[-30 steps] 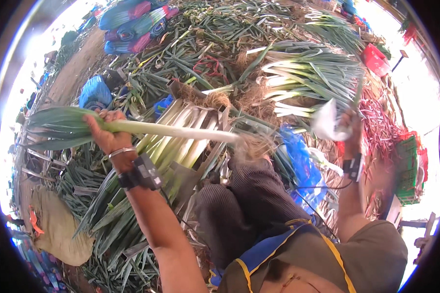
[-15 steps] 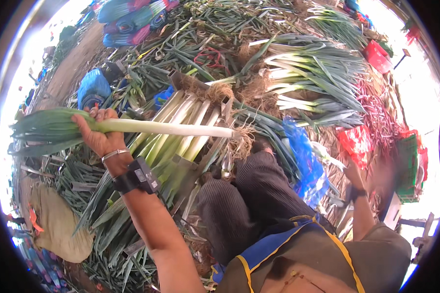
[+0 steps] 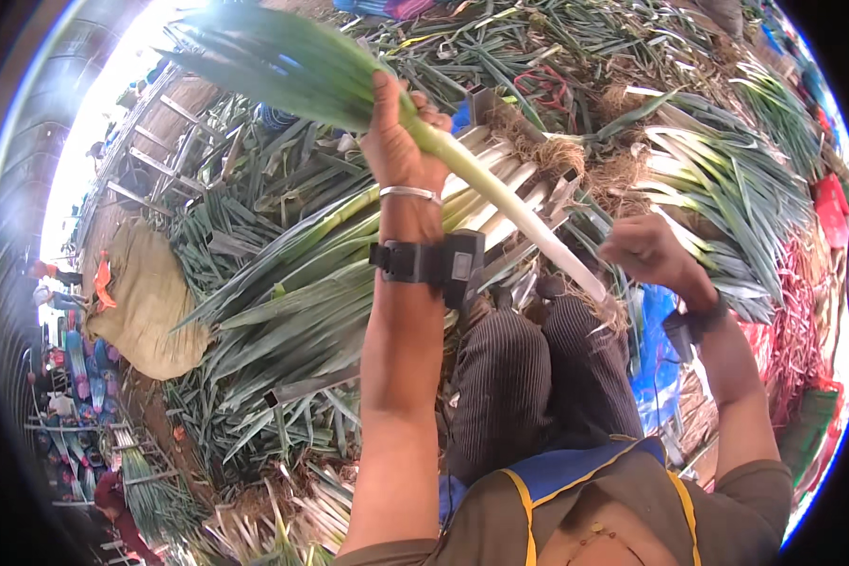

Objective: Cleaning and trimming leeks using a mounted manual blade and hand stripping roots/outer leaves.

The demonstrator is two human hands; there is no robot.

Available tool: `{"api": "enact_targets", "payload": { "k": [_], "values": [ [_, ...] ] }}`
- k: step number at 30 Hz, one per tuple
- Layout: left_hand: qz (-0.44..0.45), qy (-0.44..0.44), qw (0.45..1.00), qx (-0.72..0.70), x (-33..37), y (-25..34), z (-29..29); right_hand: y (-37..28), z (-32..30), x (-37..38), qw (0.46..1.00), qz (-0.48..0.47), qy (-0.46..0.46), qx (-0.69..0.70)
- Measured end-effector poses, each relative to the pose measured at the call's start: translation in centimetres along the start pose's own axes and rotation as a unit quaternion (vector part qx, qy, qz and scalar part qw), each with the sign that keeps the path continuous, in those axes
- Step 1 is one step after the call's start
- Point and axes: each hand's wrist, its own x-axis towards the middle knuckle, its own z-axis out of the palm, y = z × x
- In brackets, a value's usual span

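My left hand [image 3: 401,151] is wrapped round a long leek [image 3: 509,203] near where its green leaves start. The leek slants across in front of me, leaves to the upper left, its white shank running down to a rooted end over my knees. Close to that end, my right hand [image 3: 656,253] is raised with its fingers curled in. Whether anything is inside those fingers is hidden. Beneath the held leek, a heap of leeks [image 3: 302,274] rests on a metal frame [image 3: 311,387], roots toward the right.
More leeks [image 3: 717,189] lie in a row at the right, beside red strips [image 3: 794,321]. A blue plastic bag [image 3: 653,368] is by my knee, with a green crate [image 3: 811,429] farther right. Leaf scraps surround a tan sack [image 3: 151,302] at left. Another person [image 3: 123,514] is at lower left.
The leek went from nearly level to slanted, its leafy end rising. My right hand came from beside the red plastic bag to near the leek's roots. The view has swung left.
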Motion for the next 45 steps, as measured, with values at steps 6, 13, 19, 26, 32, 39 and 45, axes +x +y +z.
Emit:
{"api": "enact_targets", "payload": {
  "k": [6, 13, 19, 26, 32, 39, 45],
  "values": [
    [0.097, 0.076, 0.992, -0.003, 3.0, 5.0, -4.6, 17.1, -4.2, -28.4, 0.864, 0.421, 0.143, -0.236],
    [0.258, 0.086, 0.961, 0.042, 4.8, 11.2, -15.2, 11.9, 6.7, -51.7, 0.677, 0.729, -0.076, -0.072],
    [-0.006, 0.257, 0.958, 0.130, 1.0, 2.6, -21.0, 13.8, 13.6, -48.3, 0.749, 0.652, -0.019, 0.119],
    [-0.252, 0.277, 0.888, 0.268, 3.5, 0.9, -25.7, 24.6, 10.5, -28.8, 0.802, 0.596, -0.003, 0.022],
    [-0.305, 0.361, 0.780, 0.411, 5.5, -1.7, -23.0, 36.0, 9.3, -23.5, 0.795, 0.559, 0.110, -0.208],
    [-0.356, 0.323, 0.790, 0.381, 4.4, -2.5, -18.7, 42.5, 7.9, -19.1, 0.744, 0.612, 0.018, -0.268],
    [-0.326, 0.309, 0.799, 0.400, 4.0, -3.2, -18.0, 43.4, 7.8, -19.0, 0.740, 0.596, -0.020, -0.310]
  ]
}}
